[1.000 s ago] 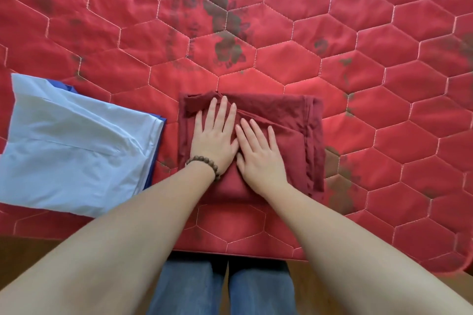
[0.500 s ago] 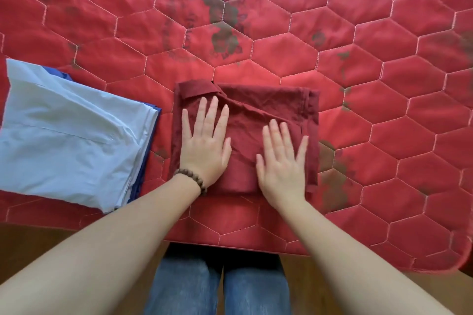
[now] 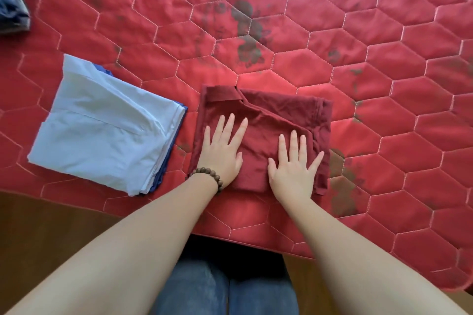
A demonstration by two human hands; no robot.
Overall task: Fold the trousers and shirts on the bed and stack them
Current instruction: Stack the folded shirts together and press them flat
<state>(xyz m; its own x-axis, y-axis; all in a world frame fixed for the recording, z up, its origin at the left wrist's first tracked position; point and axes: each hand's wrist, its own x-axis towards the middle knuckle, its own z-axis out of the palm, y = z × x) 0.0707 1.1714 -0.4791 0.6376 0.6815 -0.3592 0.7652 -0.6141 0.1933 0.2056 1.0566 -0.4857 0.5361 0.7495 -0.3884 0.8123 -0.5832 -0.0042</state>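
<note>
A dark red garment [image 3: 279, 112], folded into a rough square, lies on the red quilted bed cover [image 3: 384, 84] near its front edge. My left hand [image 3: 222, 152], with a bead bracelet at the wrist, presses flat on the garment's left half with fingers straight and spread. On the right half my right hand [image 3: 294, 169] presses flat in the same way. To the left lies a stack of folded clothes: a light blue garment [image 3: 102, 133] on top, with a darker blue one [image 3: 167, 161] showing at its edges beneath.
More clothes, grey and dark blue [image 3: 11, 0], sit at the far left top corner. The bed's front edge runs just below my hands, with a wooden floor [image 3: 38, 225] beyond it. My legs in blue jeans [image 3: 225, 286] are at the bottom.
My hands have slid apart across the dark red garment, from side by side at its middle to its left and right halves. The camera view has shifted so the bed appears further right.
</note>
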